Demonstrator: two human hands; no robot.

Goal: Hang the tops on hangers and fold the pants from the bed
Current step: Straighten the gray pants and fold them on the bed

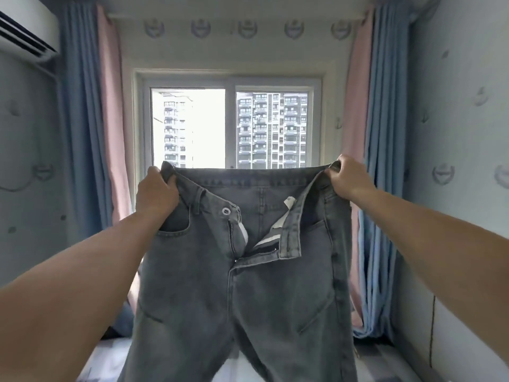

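Two bare forearms reach forward from the lower corners. The left hand (157, 193) has its fingers curled tight round one end of the waistband of a pair of faded grey denim jeans (248, 299). The right hand (348, 176) grips the other end the same way and sits a little higher.

The waistband is stretched level between the hands. The jeans hang straight down from it, long axis vertical, front towards the person, fly unzipped and button undone. The legs drop out of view at the bottom edge, above the pale checked bed (385, 359).

Neither hand is nearer, so folding leg onto leg would likely mean bringing both hands together.

Beyond are pink and blue curtains (91, 133) and a sliding window (231, 128) facing tower blocks.
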